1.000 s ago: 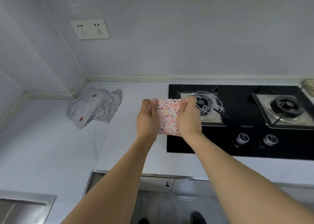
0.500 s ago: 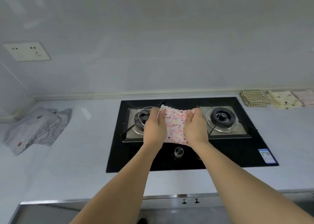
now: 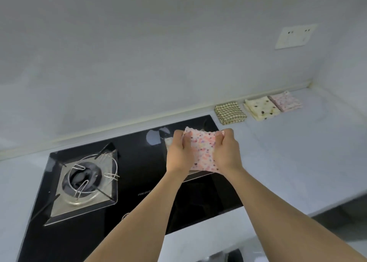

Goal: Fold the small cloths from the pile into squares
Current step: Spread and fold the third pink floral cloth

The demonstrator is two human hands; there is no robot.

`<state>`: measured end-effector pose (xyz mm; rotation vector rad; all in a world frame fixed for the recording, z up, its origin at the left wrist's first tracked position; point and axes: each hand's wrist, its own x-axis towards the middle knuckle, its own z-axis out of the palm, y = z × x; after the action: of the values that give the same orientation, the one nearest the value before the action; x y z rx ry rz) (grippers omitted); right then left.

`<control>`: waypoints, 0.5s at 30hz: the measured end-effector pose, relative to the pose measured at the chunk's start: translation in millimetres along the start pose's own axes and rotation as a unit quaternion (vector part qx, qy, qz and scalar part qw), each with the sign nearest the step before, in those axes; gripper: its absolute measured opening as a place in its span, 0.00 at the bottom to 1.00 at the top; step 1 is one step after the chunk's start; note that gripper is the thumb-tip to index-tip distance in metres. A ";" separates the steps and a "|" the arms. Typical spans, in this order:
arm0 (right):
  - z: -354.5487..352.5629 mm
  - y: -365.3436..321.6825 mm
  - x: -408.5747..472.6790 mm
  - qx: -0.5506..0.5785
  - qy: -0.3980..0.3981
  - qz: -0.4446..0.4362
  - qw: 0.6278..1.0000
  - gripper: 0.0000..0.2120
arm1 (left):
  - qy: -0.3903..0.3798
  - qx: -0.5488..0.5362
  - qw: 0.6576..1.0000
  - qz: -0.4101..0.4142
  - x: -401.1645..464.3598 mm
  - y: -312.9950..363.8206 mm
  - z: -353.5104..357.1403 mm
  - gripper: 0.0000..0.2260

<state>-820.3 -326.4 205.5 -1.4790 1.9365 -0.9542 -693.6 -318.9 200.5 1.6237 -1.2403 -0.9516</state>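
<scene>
A folded pink cloth with small coloured spots (image 3: 202, 150) hangs in the air over the right side of the black hob. My left hand (image 3: 178, 154) grips its left edge and my right hand (image 3: 227, 152) grips its right edge. At the back right of the counter, against the wall, three folded cloths lie in a row: a brown checked cloth (image 3: 230, 112), a cream cloth with dark marks (image 3: 261, 107) and a pink cloth (image 3: 286, 101). The unfolded pile is out of view.
The black glass hob (image 3: 139, 162) has a left burner (image 3: 84, 179) with a wire ring on it; the right burner is hidden behind my hands. The pale counter (image 3: 297, 152) stretches right to a corner. A wall socket (image 3: 295, 36) sits above it.
My view has swung right: the grey pile on the left has left the frame and the folded row is nearer. Both hands carried the pink cloth rightward across the hob.
</scene>
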 end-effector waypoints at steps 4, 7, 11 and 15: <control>-55.3 39.8 56.8 0.013 -0.007 0.003 1.000 0.13 | -0.014 -0.006 0.999 -0.031 17.5 28.3 78.9 0.07; -91.2 65.5 92.8 0.022 -0.019 0.012 0.999 0.13 | -0.043 -0.004 0.998 -0.041 27.3 50.1 122.0 0.11; -123.2 87.1 120.9 0.040 -0.024 0.018 0.999 0.13 | -0.068 -0.004 0.998 -0.016 42.6 72.2 158.7 0.09; -152.9 117.3 147.3 0.052 0.012 0.029 0.998 0.12 | -0.112 0.005 0.994 -0.005 59.4 80.9 209.1 0.09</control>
<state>-1045.5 -416.2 209.6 -1.3518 1.9064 -1.0335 -899.7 -425.4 201.1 1.5640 -1.3882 -1.1609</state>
